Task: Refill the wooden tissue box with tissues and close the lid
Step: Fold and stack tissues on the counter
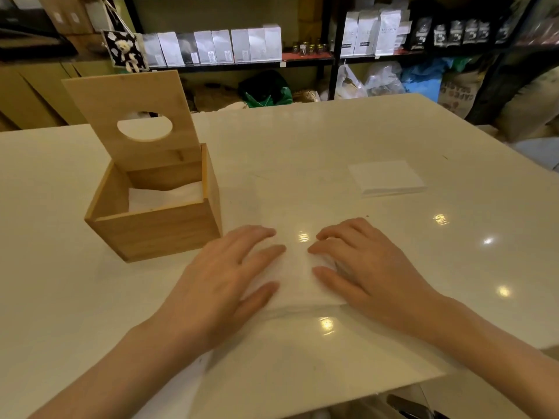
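The wooden tissue box (157,228) stands open on the white table, left of centre. White tissues (165,195) lie inside it. Its lid (133,116), with an oval hole, stands upright at the back of the box. A folded white tissue stack (298,276) lies flat on the table in front of me. My left hand (223,282) rests flat on the stack's left side, fingers spread. On its right side lies my right hand (363,267), also flat, fingers apart. A second folded tissue stack (387,178) lies further right on the table.
The white table (302,140) has its near edge low in the view and its right edge beside the second stack. Behind it stand dark shelves with white cartons (217,46) and bags (372,33). Sacks and plastic bags sit on the floor beyond.
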